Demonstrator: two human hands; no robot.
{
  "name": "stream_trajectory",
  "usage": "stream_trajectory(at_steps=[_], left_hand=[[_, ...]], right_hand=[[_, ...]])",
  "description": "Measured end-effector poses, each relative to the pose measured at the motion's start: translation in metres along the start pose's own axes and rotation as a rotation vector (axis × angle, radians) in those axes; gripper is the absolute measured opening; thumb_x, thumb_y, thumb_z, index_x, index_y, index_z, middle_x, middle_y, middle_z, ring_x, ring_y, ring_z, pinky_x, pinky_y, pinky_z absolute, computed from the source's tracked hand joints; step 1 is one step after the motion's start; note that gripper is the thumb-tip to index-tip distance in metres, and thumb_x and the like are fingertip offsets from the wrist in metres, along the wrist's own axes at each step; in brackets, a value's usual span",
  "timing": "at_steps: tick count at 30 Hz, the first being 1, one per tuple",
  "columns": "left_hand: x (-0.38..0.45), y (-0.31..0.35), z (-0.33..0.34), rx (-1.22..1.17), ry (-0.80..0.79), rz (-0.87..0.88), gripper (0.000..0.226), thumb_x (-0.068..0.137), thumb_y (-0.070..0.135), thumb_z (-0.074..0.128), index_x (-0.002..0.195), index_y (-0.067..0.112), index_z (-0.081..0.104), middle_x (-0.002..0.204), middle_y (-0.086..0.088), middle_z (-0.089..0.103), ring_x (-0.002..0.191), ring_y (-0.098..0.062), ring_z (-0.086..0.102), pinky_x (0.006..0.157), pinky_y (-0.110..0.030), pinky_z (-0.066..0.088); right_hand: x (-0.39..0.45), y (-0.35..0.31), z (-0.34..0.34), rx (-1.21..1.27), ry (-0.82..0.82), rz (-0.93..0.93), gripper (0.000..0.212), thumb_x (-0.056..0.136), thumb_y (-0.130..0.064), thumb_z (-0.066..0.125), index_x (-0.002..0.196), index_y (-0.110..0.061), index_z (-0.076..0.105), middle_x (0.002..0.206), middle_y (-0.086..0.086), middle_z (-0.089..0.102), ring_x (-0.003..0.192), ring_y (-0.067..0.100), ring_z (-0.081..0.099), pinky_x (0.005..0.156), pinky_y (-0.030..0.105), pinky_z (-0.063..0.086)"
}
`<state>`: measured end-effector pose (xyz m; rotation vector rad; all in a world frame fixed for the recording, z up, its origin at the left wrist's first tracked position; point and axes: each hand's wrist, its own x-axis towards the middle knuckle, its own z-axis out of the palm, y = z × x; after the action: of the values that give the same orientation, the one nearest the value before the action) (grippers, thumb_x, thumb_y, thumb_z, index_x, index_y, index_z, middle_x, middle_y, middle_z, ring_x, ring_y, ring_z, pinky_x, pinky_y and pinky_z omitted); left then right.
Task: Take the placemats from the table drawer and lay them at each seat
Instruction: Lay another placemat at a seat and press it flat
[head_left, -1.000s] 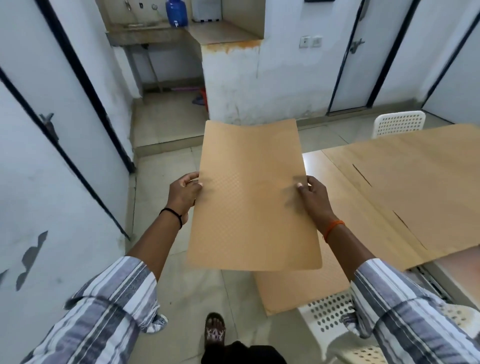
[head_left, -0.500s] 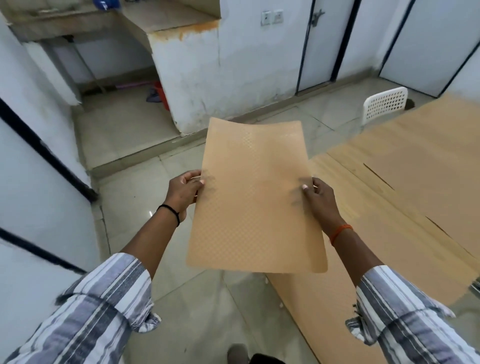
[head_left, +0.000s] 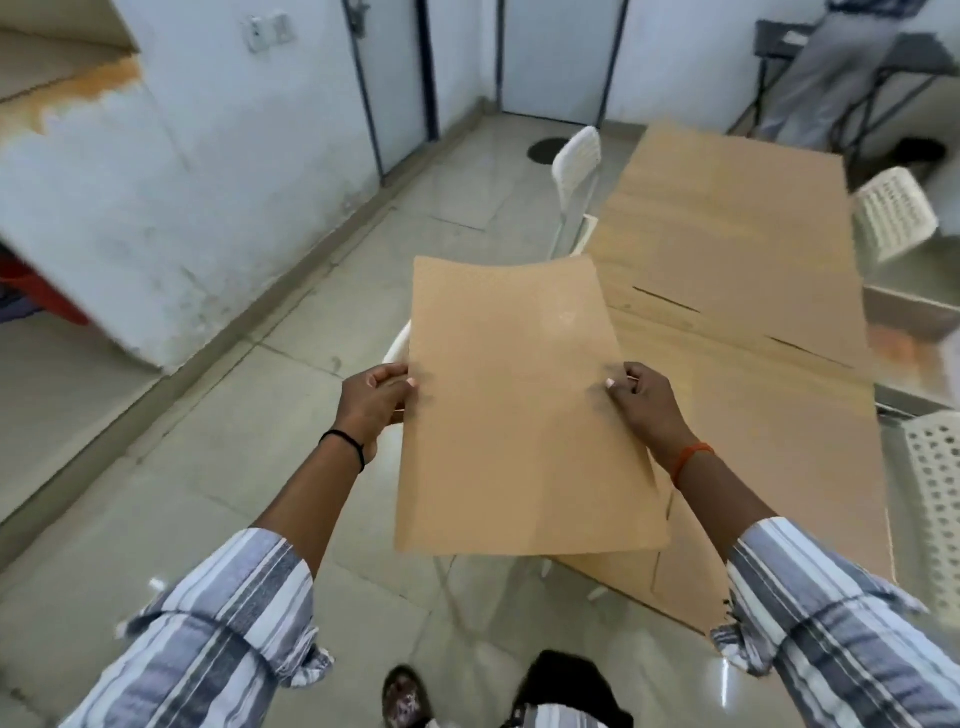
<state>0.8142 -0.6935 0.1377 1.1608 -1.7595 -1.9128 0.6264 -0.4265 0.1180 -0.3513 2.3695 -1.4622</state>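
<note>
From the head camera I see my left hand (head_left: 375, 401) pinching the left edge of a tan placemat (head_left: 519, 410), thumb on top and fingers curled beneath. The placemat spans between both hands, held flat in the air above the tiled floor (head_left: 218, 467), its far edge curving slightly upward. My right hand (head_left: 641, 402) grips the right edge, thumb on the surface. Just right of the held mat stands the table (head_left: 924, 387), already covered with more tan mats (head_left: 727, 249). White perforated chairs (head_left: 576, 171) stand around it.
</note>
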Motion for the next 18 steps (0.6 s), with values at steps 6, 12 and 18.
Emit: stream_trajectory(at_steps=[6,12,18], left_hand=[[0.063,0.016,0.007,0.104,-0.234,-0.018,0.017,0.087,0.004,0.065,0.104,0.007,0.069,0.089,-0.007,0.070,0.073,-0.019,0.066,0.069,-0.032,0.058],[0.124,0.009,0.041,0.234,-0.412,-0.071,0.022,0.087,0.004,0.065,0.109,0.001,0.068,0.086,-0.011,0.070,0.069,-0.022,0.067,0.067,-0.033,0.058],[0.170,0.010,0.087,0.411,-0.550,-0.130,0.012,0.089,-0.004,0.058,0.095,0.004,0.064,0.079,-0.011,0.067,0.053,-0.010,0.066,0.059,-0.026,0.054]], right_hand=[[-0.006,-0.005,0.010,-0.026,0.175,0.132,0.027,0.100,-0.009,0.049,0.125,-0.009,0.059,0.114,0.003,0.061,0.103,0.020,0.057,0.086,0.029,0.044],[0.010,0.018,0.013,-0.071,0.296,0.251,0.027,0.098,-0.004,0.048,0.122,-0.007,0.060,0.113,0.006,0.061,0.104,0.024,0.058,0.087,0.031,0.046],[0.039,0.053,0.016,-0.027,0.393,0.416,0.028,0.092,0.004,0.057,0.119,0.000,0.062,0.116,0.018,0.065,0.099,0.024,0.058,0.087,0.027,0.042]])
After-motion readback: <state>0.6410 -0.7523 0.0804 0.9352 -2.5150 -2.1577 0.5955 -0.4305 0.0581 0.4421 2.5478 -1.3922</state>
